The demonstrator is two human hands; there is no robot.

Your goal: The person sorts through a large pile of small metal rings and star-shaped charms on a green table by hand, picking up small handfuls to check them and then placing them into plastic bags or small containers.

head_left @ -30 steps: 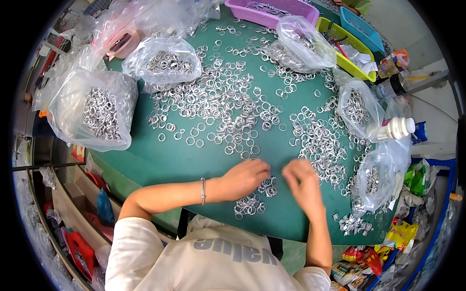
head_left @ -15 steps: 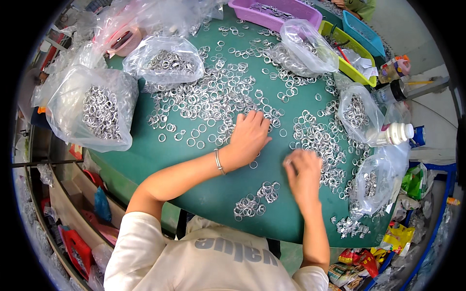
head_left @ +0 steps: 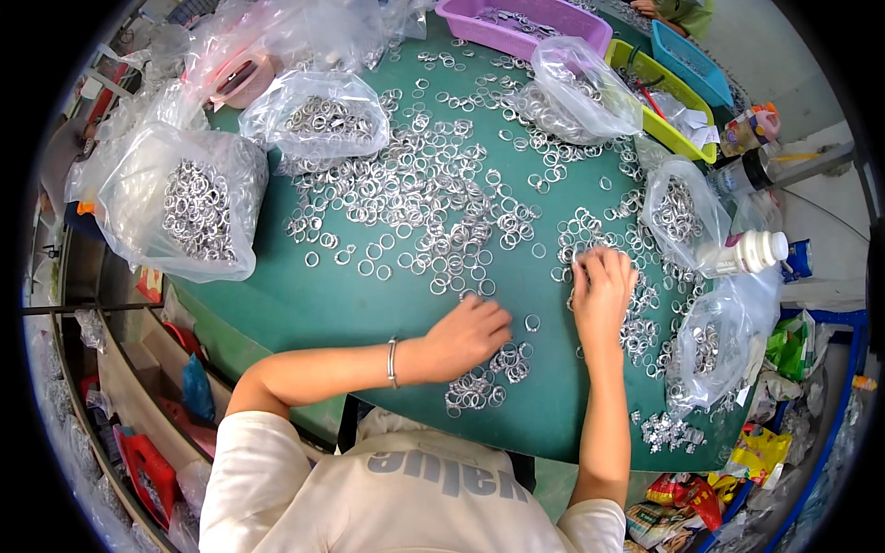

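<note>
Premises: a small workshop or piecework sorting station. A round green-topped table (head_left: 304, 304) carries loose metal rings (head_left: 415, 194) spread in bulk over most of its surface. Clear plastic bags of the same rings (head_left: 189, 207) stand along its left, far and right edges. Coloured plastic sorting trays (head_left: 544, 23) in purple, yellow and blue line the far right edge. Shelving (head_left: 111, 369) with packaged oddments sits below the left edge. Wrappers and bags (head_left: 765, 452) crowd the lower right.

The left hand (head_left: 470, 334) has drawn back to the near ring pile (head_left: 484, 378) while the right hand (head_left: 601, 288) reached outward
</note>
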